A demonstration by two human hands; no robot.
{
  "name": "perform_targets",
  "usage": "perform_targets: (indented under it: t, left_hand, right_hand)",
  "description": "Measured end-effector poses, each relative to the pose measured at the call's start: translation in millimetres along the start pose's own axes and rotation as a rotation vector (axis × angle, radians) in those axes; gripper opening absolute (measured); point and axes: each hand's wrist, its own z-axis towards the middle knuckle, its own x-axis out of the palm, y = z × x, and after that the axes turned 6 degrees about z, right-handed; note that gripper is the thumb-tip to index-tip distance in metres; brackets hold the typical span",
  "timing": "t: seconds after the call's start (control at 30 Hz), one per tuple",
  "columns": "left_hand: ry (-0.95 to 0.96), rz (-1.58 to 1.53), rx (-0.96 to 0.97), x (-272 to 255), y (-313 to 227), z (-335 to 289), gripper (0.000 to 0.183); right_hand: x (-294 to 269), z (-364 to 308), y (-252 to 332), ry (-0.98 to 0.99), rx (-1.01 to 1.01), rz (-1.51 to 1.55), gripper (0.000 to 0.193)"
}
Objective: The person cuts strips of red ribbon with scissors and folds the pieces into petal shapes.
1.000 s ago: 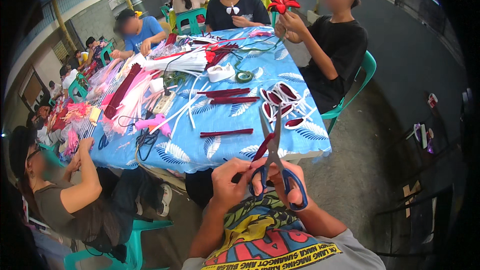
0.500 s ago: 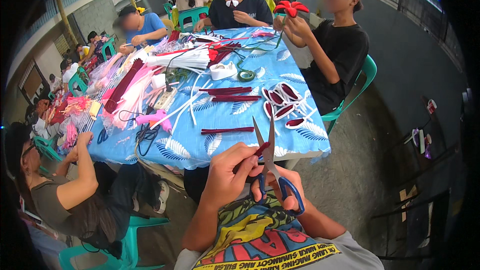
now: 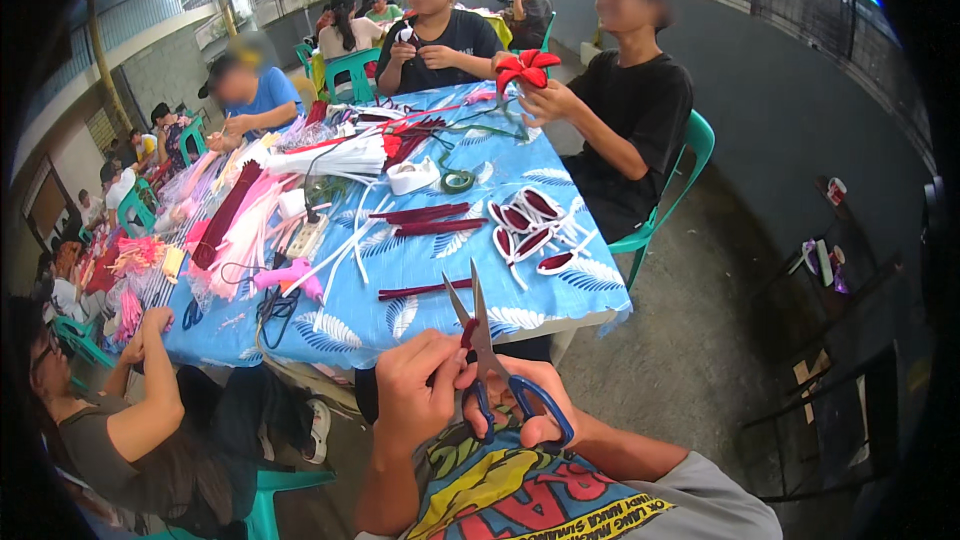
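My left hand [image 3: 425, 380] is closed in a pinch on a short dark red pipe cleaner [image 3: 468, 334], whose fuzzy end sticks up past the fingertips. Scissors with blue handles [image 3: 484, 345] are in my right hand [image 3: 535, 402], thumb and fingers through the loops. Their blades point up and stand apart, with the pipe cleaner's end at the blades. Beyond my hands, a thin bundle of dark red pipe cleaners [image 3: 425, 290] lies on the blue leaf-patterned tablecloth [image 3: 400, 318]. Two more dark red bundles [image 3: 440, 226] lie farther back.
White-edged dark red petals [image 3: 530, 228] lie at the table's right. A pink glue gun [image 3: 290, 278], power strip [image 3: 303, 242], white tape dispenser [image 3: 412, 176] and green tape roll [image 3: 457, 181] sit among pipe cleaner piles. Several people sit around; one holds a red flower [image 3: 527, 68].
The view has shifted, so the table sits farther left and lower. My hands still hold the scissors and pipe cleaner together. The person at the right has brought the red flower lower.
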Motion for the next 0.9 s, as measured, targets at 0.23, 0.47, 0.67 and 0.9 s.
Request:
perform_targets:
  t: [0.23,0.47,0.67,0.9]
  left_hand:
    - [0.001,-0.039,0.030,26.6,12.2,-12.1,0.003]
    - [0.040,0.233,-0.011,34.4,45.1,25.5,0.010]
    - [0.177,0.419,-0.014,27.8,91.9,51.7,0.013]
    - [0.151,0.362,-0.092,26.2,112.0,104.8,0.020]
  right_hand:
    - [7.6,-4.9,24.7,-0.305,-0.099,-0.167,0.030]
    - [-25.1,-14.5,51.5,-0.369,-0.164,-0.285,0.051]
    - [-43.2,-29.4,43.5,-0.441,-0.197,-0.318,0.053]
    - [-50.9,-34.3,43.0,-0.441,-0.153,-0.340,0.045]
